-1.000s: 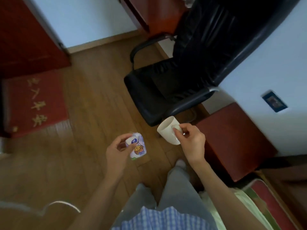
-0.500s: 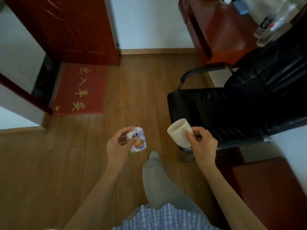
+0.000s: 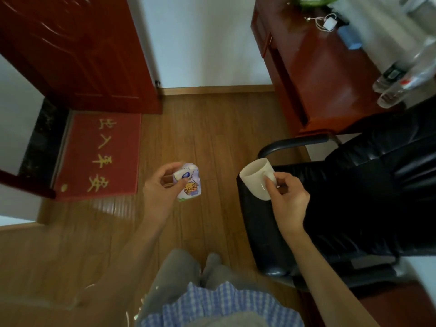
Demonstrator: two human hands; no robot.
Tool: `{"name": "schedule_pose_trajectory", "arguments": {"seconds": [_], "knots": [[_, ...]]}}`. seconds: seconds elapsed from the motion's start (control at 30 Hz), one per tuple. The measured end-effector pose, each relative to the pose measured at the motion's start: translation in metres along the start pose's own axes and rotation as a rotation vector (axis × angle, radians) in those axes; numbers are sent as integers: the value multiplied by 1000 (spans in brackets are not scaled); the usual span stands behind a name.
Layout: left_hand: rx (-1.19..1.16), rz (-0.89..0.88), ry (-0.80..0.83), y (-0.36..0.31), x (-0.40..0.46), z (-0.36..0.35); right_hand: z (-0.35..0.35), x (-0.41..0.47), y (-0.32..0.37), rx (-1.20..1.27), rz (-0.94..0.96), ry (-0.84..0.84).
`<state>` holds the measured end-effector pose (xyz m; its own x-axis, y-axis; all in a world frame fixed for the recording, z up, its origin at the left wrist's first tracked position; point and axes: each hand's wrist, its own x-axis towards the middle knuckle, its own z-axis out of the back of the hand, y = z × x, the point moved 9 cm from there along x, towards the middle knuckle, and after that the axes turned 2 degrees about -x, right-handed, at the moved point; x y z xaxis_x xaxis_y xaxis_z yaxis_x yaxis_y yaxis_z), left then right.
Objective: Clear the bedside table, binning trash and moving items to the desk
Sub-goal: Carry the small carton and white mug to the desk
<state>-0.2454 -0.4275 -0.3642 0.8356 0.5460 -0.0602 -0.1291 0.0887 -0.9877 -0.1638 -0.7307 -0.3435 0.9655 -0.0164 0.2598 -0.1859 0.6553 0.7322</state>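
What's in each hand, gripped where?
Left hand: small crumpled printed packet, pinched at its left side. Right hand: cream ceramic mug, by the handle.

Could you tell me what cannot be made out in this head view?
- Mug contents: its mouth faces away.
- Packet: full or empty is unclear; the left hand covers one side.
- Mug handle: hidden by the right hand.
- Bottles on the desk: blurred, cut off by the right edge.
- Bin: not in view.
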Motion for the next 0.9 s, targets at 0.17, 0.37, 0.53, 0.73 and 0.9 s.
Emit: {"name": "schedule_pose_trajectory", "arguments": {"seconds": [0.17, 0.37, 0.53, 0.73, 0.9], "knots": [[-39, 11, 60, -2, 92, -17, -40, 69, 2, 11, -79, -44], [-53, -22, 177, -14, 227, -36, -87, 148, 12, -17, -240, -139], [-5, -24, 332, -35, 321, -68, -107, 200, 34, 10, -312, -322], [32, -30, 504, -51, 395, -129, -118, 248, 36, 31, -414, -436], [11, -11, 571, -54, 446, -186, -120, 297, 11, 9, -481, -457]]}}
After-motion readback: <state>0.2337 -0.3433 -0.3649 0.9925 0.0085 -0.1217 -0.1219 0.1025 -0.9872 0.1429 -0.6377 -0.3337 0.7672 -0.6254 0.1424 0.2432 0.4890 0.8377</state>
